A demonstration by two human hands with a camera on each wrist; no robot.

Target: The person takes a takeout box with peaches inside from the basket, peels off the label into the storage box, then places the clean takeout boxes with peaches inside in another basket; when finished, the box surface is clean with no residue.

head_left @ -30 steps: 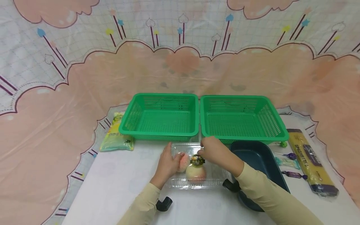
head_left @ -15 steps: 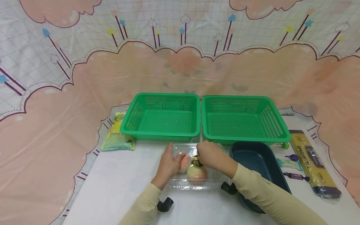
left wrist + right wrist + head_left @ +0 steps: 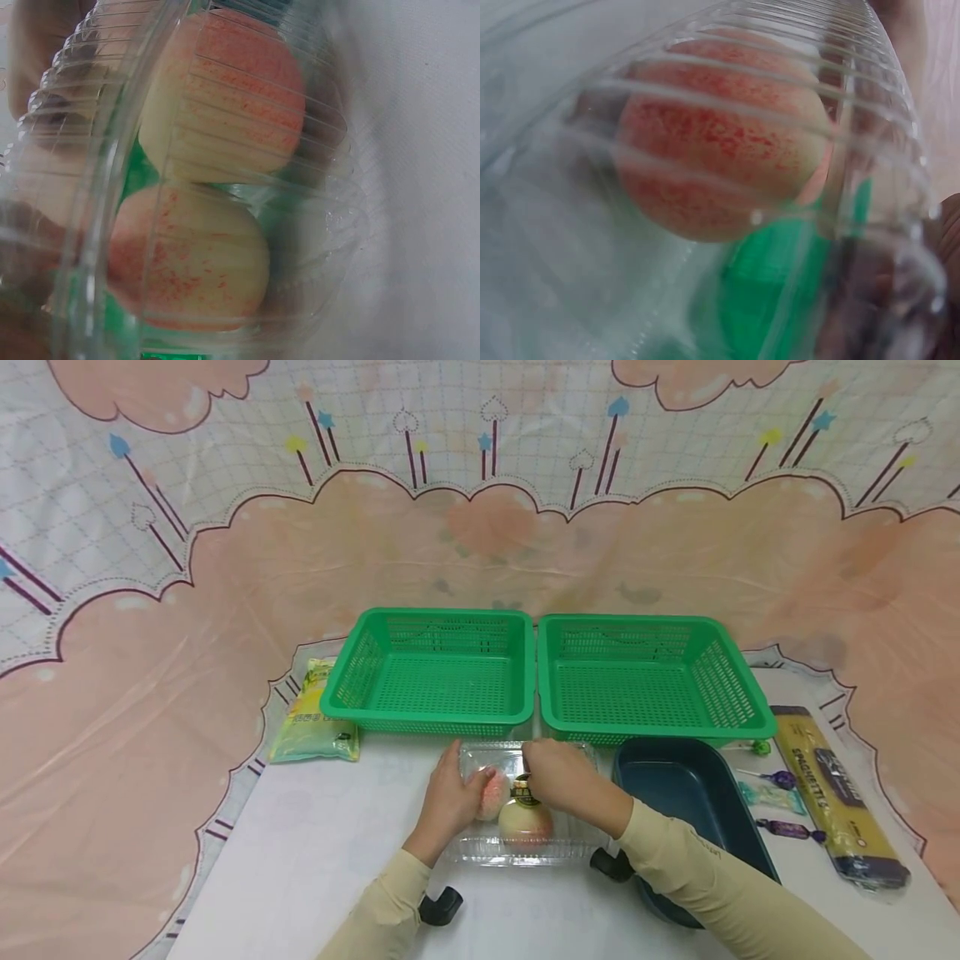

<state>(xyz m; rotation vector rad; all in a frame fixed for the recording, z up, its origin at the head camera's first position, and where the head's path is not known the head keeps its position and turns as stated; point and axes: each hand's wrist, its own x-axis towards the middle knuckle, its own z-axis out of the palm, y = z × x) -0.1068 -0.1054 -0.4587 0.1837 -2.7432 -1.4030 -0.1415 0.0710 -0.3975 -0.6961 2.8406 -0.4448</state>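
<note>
Head view: a clear, rectangular plastic container (image 3: 525, 858) lies at lower centre of the frame, between the two hands, which are apart from each other. Inside are two round, pink-and-cream fruits: one pinker fruit (image 3: 492, 798) beside the left thumb, one paler fruit (image 3: 525, 824) near the middle. The left hand (image 3: 450, 797) rests at the container's left edge, fingers extended, thumb over its top. The right hand (image 3: 567, 774) is at the upper part of the container's top, fingers curled, partly covering a black-and-gold label (image 3: 522, 793); its fingertips are hidden, so whether it pinches anything cannot be told.

Left wrist view: both fruits fill the centre, one above the other, behind ribbed plastic.

Right wrist view: one fruit shows at upper centre through the ribbed wall.
</note>
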